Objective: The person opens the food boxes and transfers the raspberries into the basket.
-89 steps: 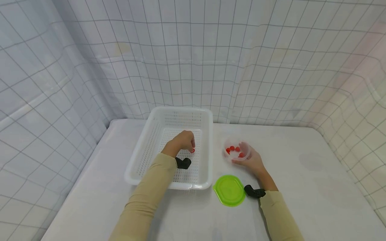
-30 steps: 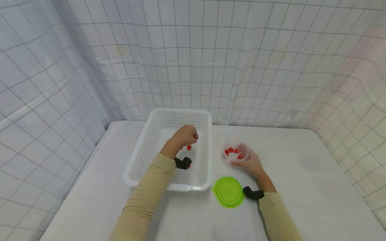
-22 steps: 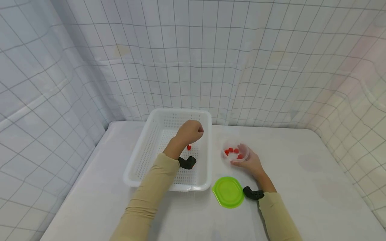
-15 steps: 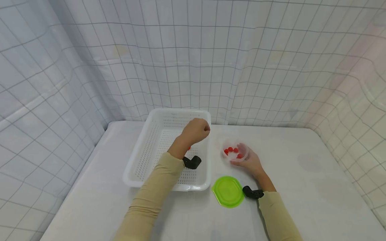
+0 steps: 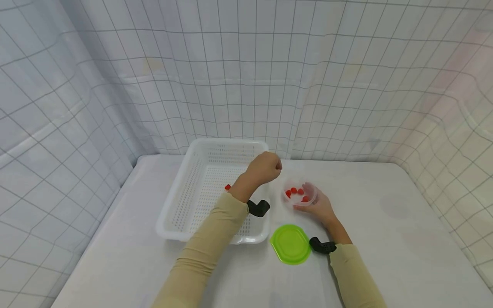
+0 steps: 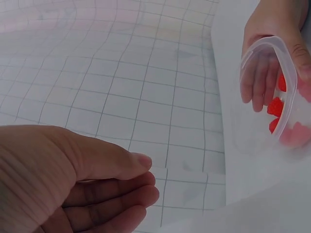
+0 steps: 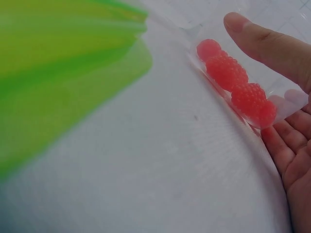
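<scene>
Head view shows the left hand point(image 5: 265, 167) raised between the white basket point(image 5: 181, 205) and the clear container point(image 5: 308, 202), its fingers point(image 6: 124, 194) loosely curled and holding nothing, as the left wrist view confirms. It hangs over the basket's right rim, just beside the container. The right hand point(image 5: 320, 208) cups the container from its near right side, with fingers point(image 7: 265, 41) and thumb curled round the wall. The container is tipped a little on the desk point(image 5: 385, 239), near the middle, just right of the basket. Inside it lie several red raspberries point(image 5: 296, 193); the right wrist view shows them pressed in a row against the clear wall point(image 7: 233, 82). One more raspberry point(image 5: 227, 187) lies on the basket floor, partly hidden behind the left forearm. The basket stands toward the far left part of the desk. A green lid point(image 5: 290, 244) lies flat on the desk, just off the basket's near right corner and close to the right wrist.
</scene>
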`<state>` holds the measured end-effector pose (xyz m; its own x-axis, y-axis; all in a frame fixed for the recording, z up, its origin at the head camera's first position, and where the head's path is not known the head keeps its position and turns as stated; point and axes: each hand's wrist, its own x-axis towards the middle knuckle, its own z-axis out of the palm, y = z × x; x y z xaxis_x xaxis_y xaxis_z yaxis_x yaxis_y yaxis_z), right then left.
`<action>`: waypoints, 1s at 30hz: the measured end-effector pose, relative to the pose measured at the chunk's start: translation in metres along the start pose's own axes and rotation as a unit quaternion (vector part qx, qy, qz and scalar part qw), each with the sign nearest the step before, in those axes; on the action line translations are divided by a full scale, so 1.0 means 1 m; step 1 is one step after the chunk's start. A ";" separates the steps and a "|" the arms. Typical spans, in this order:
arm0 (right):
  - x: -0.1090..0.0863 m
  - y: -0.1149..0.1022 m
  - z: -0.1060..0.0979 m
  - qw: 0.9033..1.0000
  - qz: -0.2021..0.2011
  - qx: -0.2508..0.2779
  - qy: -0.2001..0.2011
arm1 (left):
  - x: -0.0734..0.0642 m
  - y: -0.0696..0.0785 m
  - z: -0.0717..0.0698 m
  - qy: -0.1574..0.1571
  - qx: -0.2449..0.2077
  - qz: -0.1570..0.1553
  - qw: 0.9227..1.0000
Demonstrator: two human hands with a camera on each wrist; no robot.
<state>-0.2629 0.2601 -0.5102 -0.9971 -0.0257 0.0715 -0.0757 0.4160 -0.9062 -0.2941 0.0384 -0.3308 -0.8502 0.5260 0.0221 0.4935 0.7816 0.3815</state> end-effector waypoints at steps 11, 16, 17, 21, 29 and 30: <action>-0.002 -0.003 0.001 1.000 0.004 0.003 -0.001 | 0.007 0.008 0.010 -0.012 0.025 0.004 1.000; -0.002 -0.003 0.000 1.000 -0.006 0.005 -0.002 | 0.013 0.012 0.014 -0.012 0.042 0.019 0.999; -0.002 -0.003 0.000 1.000 -0.008 0.007 -0.001 | 0.014 0.013 0.015 -0.014 0.042 0.021 0.999; -0.002 -0.002 0.000 1.000 -0.014 0.012 0.001 | 0.018 0.017 0.020 -0.025 0.048 0.023 0.998; -0.001 0.001 0.000 1.000 -0.017 0.009 -0.004 | 0.023 0.023 0.028 -0.037 0.073 0.018 0.997; -0.001 0.001 0.000 1.000 -0.017 0.010 -0.006 | 0.024 0.024 0.030 -0.039 0.074 0.016 0.996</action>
<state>-0.2615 0.2609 -0.5107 -0.9939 -0.0504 0.0985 -0.1104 0.3968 -0.9112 -0.2968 0.0795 -0.3485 -0.8191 0.5721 -0.0418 0.5474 0.8014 0.2409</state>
